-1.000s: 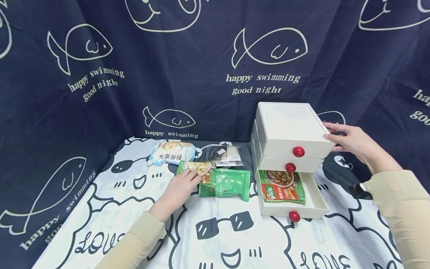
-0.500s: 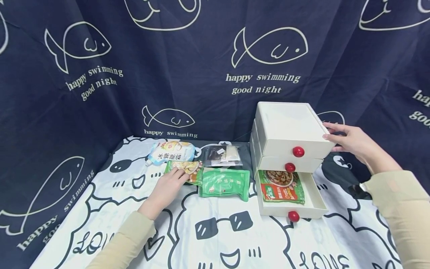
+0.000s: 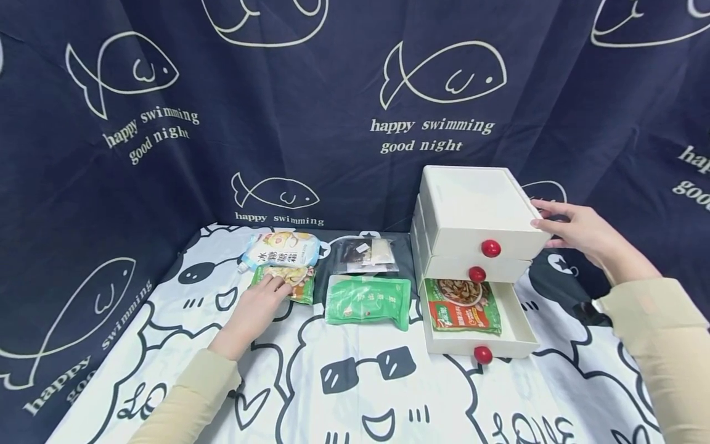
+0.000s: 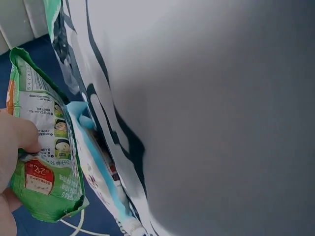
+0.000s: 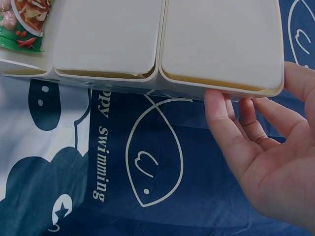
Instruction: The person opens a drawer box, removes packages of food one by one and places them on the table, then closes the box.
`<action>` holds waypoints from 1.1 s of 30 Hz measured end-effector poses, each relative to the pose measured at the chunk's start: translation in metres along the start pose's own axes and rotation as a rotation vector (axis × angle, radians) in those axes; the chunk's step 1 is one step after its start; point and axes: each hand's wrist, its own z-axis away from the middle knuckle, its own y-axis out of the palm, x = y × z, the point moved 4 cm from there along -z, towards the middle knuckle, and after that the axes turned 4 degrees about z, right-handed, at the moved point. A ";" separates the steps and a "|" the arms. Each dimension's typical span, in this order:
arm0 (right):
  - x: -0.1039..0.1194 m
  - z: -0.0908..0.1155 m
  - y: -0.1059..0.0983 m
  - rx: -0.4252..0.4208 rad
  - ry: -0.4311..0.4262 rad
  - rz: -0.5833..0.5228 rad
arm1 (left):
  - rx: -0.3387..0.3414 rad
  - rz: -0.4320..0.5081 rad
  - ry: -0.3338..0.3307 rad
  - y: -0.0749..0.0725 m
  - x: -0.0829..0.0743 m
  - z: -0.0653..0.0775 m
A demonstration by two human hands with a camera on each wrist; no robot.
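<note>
My left hand (image 3: 252,311) pinches a green seasoning packet (image 3: 302,285) with a food picture on its front. In the left wrist view the packet's printed back (image 4: 47,128) faces the camera, with the thumb (image 4: 24,132) pressed on it. A white drawer cabinet (image 3: 477,197) with red knobs stands at the right. My right hand (image 3: 590,237) rests its fingertips against the cabinet's upper right side. The bottom drawer (image 3: 518,327) is pulled out and holds a green and red packet (image 3: 466,308). The two drawers above it are closed.
A white and blue spouted pouch (image 3: 285,250) lies behind the left hand. Right of it are a clear packet with dark and pale contents (image 3: 363,256) and a plain green packet (image 3: 368,302). A dark fish-print curtain (image 3: 344,123) hangs behind the table.
The left hand has moved left with the seasoning packet, off the plain green packet and to in front of the spouted pouch. The right hand has stayed at the cabinet.
</note>
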 end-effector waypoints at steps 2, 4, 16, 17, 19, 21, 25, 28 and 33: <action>0.000 0.000 0.000 0.003 0.003 0.006 | 0.009 -0.005 -0.016 -0.001 0.003 0.001; 0.001 0.000 -0.001 0.004 0.004 0.010 | 0.020 -0.010 -0.031 -0.001 0.006 0.002; 0.002 0.001 0.000 0.013 0.006 -0.015 | 0.064 -0.015 -0.024 0.002 0.009 0.005; 0.002 0.001 -0.001 0.014 0.005 -0.012 | 0.066 -0.018 -0.020 0.002 0.009 0.005; 0.002 0.001 -0.001 0.013 0.006 -0.006 | 0.064 -0.022 -0.014 0.002 0.009 0.005; 0.002 0.001 -0.001 0.011 0.010 0.002 | 0.063 -0.019 -0.012 0.001 0.009 0.005; 0.002 0.001 -0.002 0.011 0.017 0.024 | 0.068 -0.009 -0.019 0.000 0.009 0.006; 0.002 0.000 -0.002 0.011 0.019 0.026 | 0.085 -0.011 -0.030 0.000 0.009 0.006; 0.003 0.001 -0.002 0.008 0.020 0.021 | 0.099 -0.022 -0.038 0.000 0.009 0.008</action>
